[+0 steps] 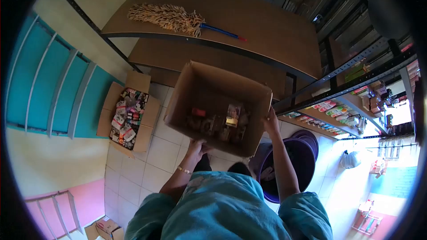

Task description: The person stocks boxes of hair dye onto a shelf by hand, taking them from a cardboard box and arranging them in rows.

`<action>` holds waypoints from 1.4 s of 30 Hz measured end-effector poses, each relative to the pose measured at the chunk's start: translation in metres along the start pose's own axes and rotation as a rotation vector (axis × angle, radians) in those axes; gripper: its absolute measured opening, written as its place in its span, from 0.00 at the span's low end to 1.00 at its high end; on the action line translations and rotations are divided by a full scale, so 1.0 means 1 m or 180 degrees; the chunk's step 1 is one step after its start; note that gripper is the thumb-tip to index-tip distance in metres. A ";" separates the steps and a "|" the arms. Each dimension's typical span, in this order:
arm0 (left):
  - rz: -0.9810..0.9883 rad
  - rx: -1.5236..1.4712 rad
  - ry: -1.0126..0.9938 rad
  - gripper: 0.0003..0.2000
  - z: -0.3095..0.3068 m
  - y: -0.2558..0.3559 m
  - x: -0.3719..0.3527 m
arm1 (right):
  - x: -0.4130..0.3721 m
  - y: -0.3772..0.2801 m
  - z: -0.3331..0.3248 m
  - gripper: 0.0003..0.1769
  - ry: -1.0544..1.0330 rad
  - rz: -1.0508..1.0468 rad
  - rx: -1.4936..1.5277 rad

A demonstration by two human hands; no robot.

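Note:
Between my two hands I hold up an open cardboard box (178, 102), tilted so that its inside faces me. In its bottom lie several small packages, among them a red one (198, 112) and a yellow-and-clear one (232, 114); their kind is too dark to make out. My left hand (197, 150) grips the near lower edge, its fingers partly hidden under the box. On the right side, my right hand (270, 123) is closed on the box's edge near the corner.
A mop head with a blue handle (164, 18) lies on the brown shelf (275, 31) ahead. At left, another open box (144, 133) full of small packages stands on the tiled floor (162, 155). A purple bin (307, 160) is at right, beside stocked shelves (356, 102).

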State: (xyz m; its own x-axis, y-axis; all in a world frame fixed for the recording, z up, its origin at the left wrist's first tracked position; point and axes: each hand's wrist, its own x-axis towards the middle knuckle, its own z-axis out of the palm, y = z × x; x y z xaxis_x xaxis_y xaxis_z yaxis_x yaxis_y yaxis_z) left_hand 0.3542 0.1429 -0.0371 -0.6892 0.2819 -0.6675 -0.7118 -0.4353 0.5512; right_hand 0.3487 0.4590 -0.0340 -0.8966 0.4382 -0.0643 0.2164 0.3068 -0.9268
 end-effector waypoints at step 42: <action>-0.2129 0.2973 -0.1410 0.29 -0.032 0.273 0.125 | 0.000 -0.061 0.074 0.20 0.1220 0.1165 0.0854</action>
State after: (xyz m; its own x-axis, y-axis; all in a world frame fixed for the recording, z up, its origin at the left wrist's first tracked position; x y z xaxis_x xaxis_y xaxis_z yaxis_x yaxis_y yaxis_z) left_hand 0.0781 0.0315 0.0140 -0.0087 0.5594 -0.8289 -0.6404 0.6335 0.4343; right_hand 0.3074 0.3776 -0.0045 -0.5679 0.7643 -0.3055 0.3352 -0.1242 -0.9339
